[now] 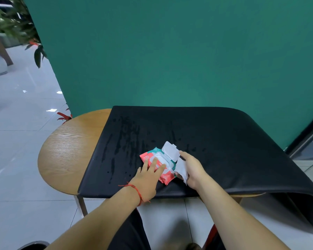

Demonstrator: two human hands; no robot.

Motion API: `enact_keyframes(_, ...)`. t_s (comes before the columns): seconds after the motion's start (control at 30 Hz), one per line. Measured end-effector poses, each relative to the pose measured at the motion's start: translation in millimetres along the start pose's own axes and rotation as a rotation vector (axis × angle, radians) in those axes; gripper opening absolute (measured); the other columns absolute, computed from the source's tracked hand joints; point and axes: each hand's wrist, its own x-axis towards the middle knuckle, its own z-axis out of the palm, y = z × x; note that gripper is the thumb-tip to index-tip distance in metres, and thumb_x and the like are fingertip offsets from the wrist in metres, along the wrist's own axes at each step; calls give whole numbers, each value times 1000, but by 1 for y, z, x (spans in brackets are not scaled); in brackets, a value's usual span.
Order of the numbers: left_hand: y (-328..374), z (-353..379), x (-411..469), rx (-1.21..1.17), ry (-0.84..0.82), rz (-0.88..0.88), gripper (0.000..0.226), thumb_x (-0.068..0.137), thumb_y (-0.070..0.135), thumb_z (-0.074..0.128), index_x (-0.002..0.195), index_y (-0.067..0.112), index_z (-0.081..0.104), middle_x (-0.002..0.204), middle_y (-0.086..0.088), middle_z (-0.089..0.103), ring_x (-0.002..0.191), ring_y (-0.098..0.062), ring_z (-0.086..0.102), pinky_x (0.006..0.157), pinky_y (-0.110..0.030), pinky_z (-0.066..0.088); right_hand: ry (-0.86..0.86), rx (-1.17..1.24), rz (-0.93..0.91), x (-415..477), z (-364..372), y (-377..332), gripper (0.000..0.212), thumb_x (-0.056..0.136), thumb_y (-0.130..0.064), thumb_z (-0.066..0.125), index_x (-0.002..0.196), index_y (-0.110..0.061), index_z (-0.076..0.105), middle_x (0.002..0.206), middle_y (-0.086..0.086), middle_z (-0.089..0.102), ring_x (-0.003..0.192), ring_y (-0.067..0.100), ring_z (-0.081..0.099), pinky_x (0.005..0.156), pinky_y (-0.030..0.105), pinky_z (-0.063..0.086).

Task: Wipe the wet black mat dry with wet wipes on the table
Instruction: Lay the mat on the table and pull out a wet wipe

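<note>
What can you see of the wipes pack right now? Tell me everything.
The wipes pack is a soft pouch, coral red with a teal far end and a printed 30. Its white flip lid stands open, hinged back. It lies flat on the black mat, near the front edge. The left hand presses it down with straight fingers; the right hand grips a white wipe at its opening.
</note>
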Motion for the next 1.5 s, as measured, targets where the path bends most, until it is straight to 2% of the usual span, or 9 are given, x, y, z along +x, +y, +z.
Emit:
enact_keyframes(0.13, -23, -3, -10, -567, 243, 120, 91, 79, -13, 40, 151, 42, 43, 167, 11, 26, 157, -4, 16, 127, -39, 28, -40, -234, -179, -1, 4, 10, 33, 103, -30, 60, 114, -3, 78, 116, 29, 73, 93, 35, 74, 83, 45, 59)
enact_keyframes(0.2, -29, -6, -13, -829, 427, -29, 70, 85, -13, 43, 134, 36, 56, 143, 19, 49, 134, 11, 42, 117, -28, 39, 27, -721, -335, -1, 2, 19, 29, 98, -39, 64, 111, -21, 82, 111, 11, 79, 94, 22, 76, 88, 47, 63)
enact_keyframes(0.27, -40, -10, -11, -795, 549, -225, 46, 94, -3, 51, 122, 33, 55, 126, 18, 53, 124, -3, 53, 102, -26, 47, 132, -1346, -454, -2, 0, 27, 34, 99, -52, 57, 128, -45, 72, 112, -9, 79, 84, 10, 73, 78, 36, 61)
enact_keyframes(0.33, -56, -4, -9, -664, 524, -289, 37, 97, 5, 55, 126, 29, 55, 124, 13, 53, 125, -14, 54, 99, -29, 47, 213, -1709, -565, -5, 0, 33, 43, 101, -58, 45, 142, -51, 58, 106, -6, 79, 72, 14, 71, 70, 31, 57)
enact_keyframes(0.53, -77, 21, -16, -383, 519, -196, 33, 102, 15, 56, 133, 23, 63, 137, 7, 61, 130, -15, 55, 114, -32, 42, 278, -2101, -648, -7, 24, 37, 62, 98, -78, 39, 133, -33, 62, 109, 1, 67, 71, 25, 52, 56, 33, 34)
enact_keyframes(0.67, -76, 30, -16, -359, 561, -196, 32, 103, 17, 55, 132, 23, 66, 139, 8, 62, 133, -13, 54, 117, -31, 38, 291, -2131, -597, 4, 33, 42, 72, 92, -77, 53, 145, -29, 43, 144, 8, 43, 68, 30, 57, 55, 31, 38)
enact_keyframes(0.9, -77, 33, -17, -365, 593, -182, 30, 101, 16, 56, 128, 24, 68, 137, 9, 63, 132, -11, 53, 118, -30, 37, 393, -1916, -533, 25, 19, 26, 71, 89, -68, 52, 151, -40, 32, 118, 2, 49, 87, 33, 67, 64, 36, 43)
enact_keyframes(1.33, -76, 36, -13, -344, 607, -199, 29, 99, 14, 58, 124, 25, 69, 135, 12, 63, 129, -10, 55, 116, -33, 40, 709, -1723, -380, 102, -67, -88, 66, 96, -63, 52, 153, -36, 34, 127, 8, 50, 100, 38, 64, 73, 40, 44)
enact_keyframes(1.5, -76, 39, -13, -336, 608, -213, 30, 100, 16, 58, 126, 27, 68, 137, 14, 62, 130, -7, 53, 117, -28, 35, 806, -1691, -302, 123, -101, -115, 67, 99, -62, 53, 154, -30, 32, 128, 12, 49, 87, 32, 52, 71, 40, 45)
